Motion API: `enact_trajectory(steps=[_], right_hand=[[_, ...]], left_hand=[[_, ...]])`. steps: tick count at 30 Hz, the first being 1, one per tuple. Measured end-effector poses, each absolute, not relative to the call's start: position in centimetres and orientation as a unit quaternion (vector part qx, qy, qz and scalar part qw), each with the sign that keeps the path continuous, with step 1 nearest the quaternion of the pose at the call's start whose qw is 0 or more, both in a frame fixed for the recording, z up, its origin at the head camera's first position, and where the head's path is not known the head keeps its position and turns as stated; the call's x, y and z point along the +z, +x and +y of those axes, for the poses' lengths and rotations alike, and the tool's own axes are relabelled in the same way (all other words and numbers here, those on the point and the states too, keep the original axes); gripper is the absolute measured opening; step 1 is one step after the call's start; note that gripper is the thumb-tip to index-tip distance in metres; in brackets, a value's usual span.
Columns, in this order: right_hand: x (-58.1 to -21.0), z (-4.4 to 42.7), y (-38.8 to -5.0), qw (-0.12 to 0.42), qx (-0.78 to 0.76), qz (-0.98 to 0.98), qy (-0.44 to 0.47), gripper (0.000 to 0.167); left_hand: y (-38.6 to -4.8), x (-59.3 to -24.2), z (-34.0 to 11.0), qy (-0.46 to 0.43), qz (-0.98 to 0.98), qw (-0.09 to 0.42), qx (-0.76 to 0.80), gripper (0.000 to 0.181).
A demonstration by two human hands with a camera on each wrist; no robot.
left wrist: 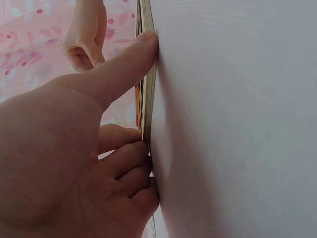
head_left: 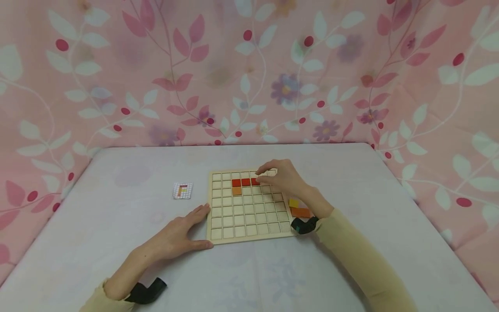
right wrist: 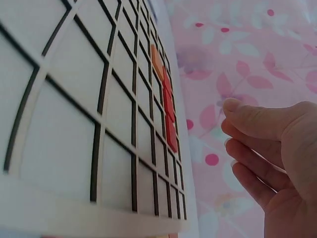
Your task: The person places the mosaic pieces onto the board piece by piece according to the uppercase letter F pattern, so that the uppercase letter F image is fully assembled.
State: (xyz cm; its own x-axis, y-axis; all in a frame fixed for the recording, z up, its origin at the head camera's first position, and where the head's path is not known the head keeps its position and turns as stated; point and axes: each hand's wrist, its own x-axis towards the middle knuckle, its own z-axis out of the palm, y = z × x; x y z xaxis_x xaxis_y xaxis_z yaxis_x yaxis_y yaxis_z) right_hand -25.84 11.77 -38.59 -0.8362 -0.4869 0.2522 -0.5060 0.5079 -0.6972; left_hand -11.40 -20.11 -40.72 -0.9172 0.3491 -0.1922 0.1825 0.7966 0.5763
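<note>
A square wooden grid board (head_left: 238,210) lies flat in the middle of the table. Three red tiles (head_left: 245,182) sit side by side in one of its upper rows, and an orange tile (head_left: 236,190) lies just below the leftmost. My left hand (head_left: 175,236) touches the board's left edge, its thumb (left wrist: 131,57) at the near corner and fingers farther up the side. Over the upper right of the board hovers my right hand (head_left: 286,178), fingertips near the rightmost red tile. In the right wrist view, nothing shows between its loosely bent fingers (right wrist: 257,161).
A small paper card (head_left: 188,195) with a coloured grid pattern lies left of the board. Beside the board's right edge, partly under the right forearm, are a loose yellow tile (head_left: 293,203) and orange tiles (head_left: 300,212). Floral fabric (head_left: 249,86) hangs behind the table.
</note>
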Motion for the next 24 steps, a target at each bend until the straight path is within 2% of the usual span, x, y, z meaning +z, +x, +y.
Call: enact_trajectory(steps=[6, 16, 24], right_hand=[[-38.5, 14.7, -26.2, 0.038, 0.377, -0.886, 0.267, 0.02], [-38.9, 18.6, -25.9, 0.045, 0.367, -0.9, 0.23, 0.017], [-40.3, 19.6, -25.6, 0.039, 0.367, -0.905, 0.214, 0.019]], left_hand=[[-11.4, -40.7, -20.1, 0.146, 0.939, 0.141, 0.279, 0.101], [-11.3, -40.7, -20.0, 0.146, 0.939, 0.138, 0.278, 0.1], [-11.3, -40.6, -20.1, 0.149, 0.939, 0.138, 0.278, 0.101]])
